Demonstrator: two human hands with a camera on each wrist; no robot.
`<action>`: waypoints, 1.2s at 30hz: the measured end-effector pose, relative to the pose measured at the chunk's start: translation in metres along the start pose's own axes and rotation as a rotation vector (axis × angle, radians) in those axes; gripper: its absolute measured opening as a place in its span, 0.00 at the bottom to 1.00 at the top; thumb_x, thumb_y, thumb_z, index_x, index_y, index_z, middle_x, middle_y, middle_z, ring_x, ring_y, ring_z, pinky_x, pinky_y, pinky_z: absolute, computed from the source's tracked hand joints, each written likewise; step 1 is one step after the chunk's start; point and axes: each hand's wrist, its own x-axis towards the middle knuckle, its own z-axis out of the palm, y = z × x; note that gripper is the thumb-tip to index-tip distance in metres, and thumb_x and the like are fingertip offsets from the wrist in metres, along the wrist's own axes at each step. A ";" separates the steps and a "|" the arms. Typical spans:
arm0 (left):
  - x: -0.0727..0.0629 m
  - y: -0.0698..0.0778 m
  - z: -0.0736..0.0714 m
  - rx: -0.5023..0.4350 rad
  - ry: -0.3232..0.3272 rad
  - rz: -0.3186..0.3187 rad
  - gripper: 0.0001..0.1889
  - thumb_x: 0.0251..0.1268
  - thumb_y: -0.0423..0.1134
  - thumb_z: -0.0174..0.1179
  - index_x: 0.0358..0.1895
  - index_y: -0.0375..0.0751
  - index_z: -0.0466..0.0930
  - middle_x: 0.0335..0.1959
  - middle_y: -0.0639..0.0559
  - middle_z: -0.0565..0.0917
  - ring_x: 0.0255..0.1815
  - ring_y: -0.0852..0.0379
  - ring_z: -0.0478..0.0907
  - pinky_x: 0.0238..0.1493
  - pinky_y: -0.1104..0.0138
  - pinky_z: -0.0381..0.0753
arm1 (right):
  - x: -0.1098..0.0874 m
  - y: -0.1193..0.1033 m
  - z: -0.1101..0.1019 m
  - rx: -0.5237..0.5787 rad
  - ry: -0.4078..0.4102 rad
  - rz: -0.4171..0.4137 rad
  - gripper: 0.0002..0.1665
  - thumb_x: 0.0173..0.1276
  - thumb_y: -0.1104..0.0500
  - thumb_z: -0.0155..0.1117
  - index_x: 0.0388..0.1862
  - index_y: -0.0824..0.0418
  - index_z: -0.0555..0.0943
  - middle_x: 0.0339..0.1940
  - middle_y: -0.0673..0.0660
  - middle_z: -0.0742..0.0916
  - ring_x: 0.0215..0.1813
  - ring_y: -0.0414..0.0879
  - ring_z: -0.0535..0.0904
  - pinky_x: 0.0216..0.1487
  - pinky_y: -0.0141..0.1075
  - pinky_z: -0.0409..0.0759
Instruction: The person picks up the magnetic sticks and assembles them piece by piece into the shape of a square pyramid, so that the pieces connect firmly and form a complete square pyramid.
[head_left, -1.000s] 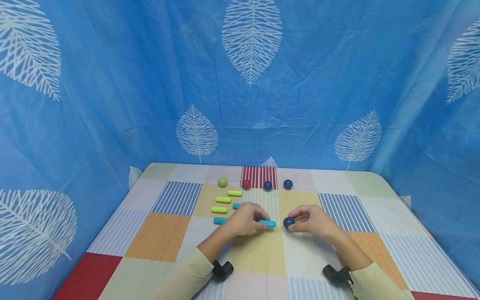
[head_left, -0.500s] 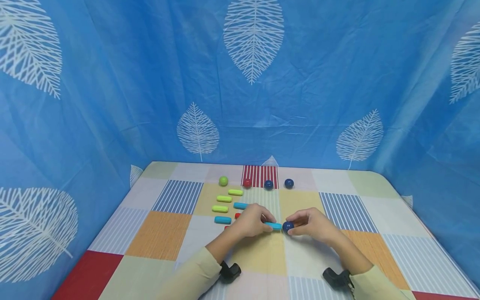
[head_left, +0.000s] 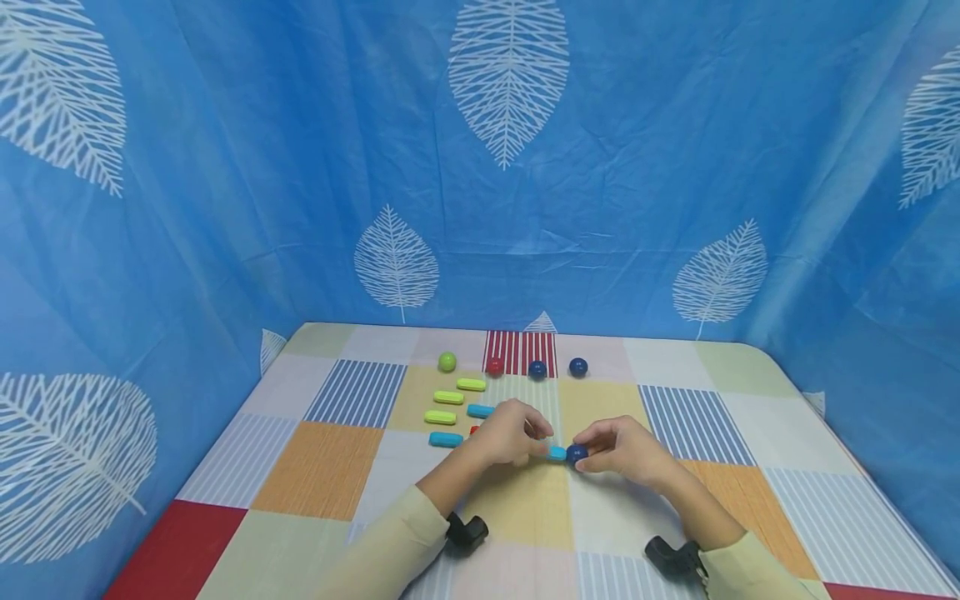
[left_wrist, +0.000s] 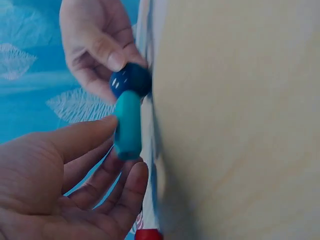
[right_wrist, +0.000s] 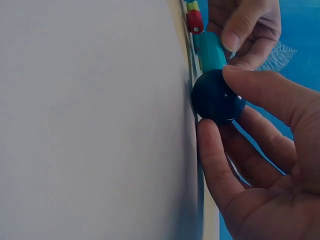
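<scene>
In the head view my left hand [head_left: 512, 433] pinches a short turquoise rod [left_wrist: 128, 126] between thumb and fingers, low over the patchwork cloth. My right hand [head_left: 628, 450] holds a glossy dark blue ball [right_wrist: 216, 97], thumb on one side and fingertips on the other. The rod's far end meets the ball, and the two line up end to end in both wrist views. Left of the left hand lie another turquoise rod [head_left: 446, 439] and a partly covered turquoise rod [head_left: 478, 411]. A red piece [head_left: 474, 430] peeks out behind that hand.
Along the back sit a green ball [head_left: 447, 362], a red ball [head_left: 494, 366], a dark blue ball [head_left: 537, 369] and a second dark blue ball [head_left: 578, 367]. Several lime rods [head_left: 448, 397] lie left of centre. Blue leaf-print curtain [head_left: 480, 250] encloses the table.
My left hand has moved right with the turquoise rod until its end reached the blue ball. The right hand has barely shifted, still holding the ball.
</scene>
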 end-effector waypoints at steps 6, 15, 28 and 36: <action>0.024 -0.004 -0.015 -0.036 0.108 0.008 0.11 0.68 0.37 0.68 0.50 0.39 0.89 0.43 0.50 0.89 0.46 0.56 0.84 0.47 0.66 0.85 | 0.003 0.010 -0.008 -0.031 0.032 -0.016 0.20 0.57 0.62 0.79 0.49 0.66 0.87 0.43 0.59 0.91 0.45 0.48 0.85 0.44 0.30 0.83; 0.061 -0.012 -0.016 -0.034 0.235 -0.051 0.19 0.71 0.38 0.65 0.64 0.42 0.82 0.62 0.44 0.81 0.61 0.48 0.80 0.57 0.59 0.84 | 0.005 0.020 -0.022 -0.097 0.049 -0.029 0.21 0.58 0.60 0.79 0.49 0.65 0.87 0.43 0.59 0.91 0.45 0.45 0.85 0.44 0.30 0.83; 0.089 -0.010 -0.005 0.107 0.233 -0.097 0.30 0.70 0.35 0.64 0.74 0.44 0.70 0.76 0.41 0.68 0.77 0.44 0.66 0.77 0.54 0.67 | 0.004 0.020 -0.029 -0.078 0.047 0.010 0.21 0.59 0.59 0.80 0.50 0.64 0.88 0.45 0.59 0.91 0.46 0.47 0.86 0.45 0.30 0.82; 0.092 -0.013 -0.001 0.107 0.236 -0.107 0.23 0.70 0.35 0.64 0.68 0.41 0.77 0.69 0.43 0.77 0.73 0.46 0.72 0.74 0.55 0.72 | 0.003 0.021 -0.032 -0.062 0.019 -0.007 0.22 0.58 0.60 0.80 0.50 0.67 0.87 0.45 0.60 0.91 0.45 0.47 0.86 0.44 0.29 0.83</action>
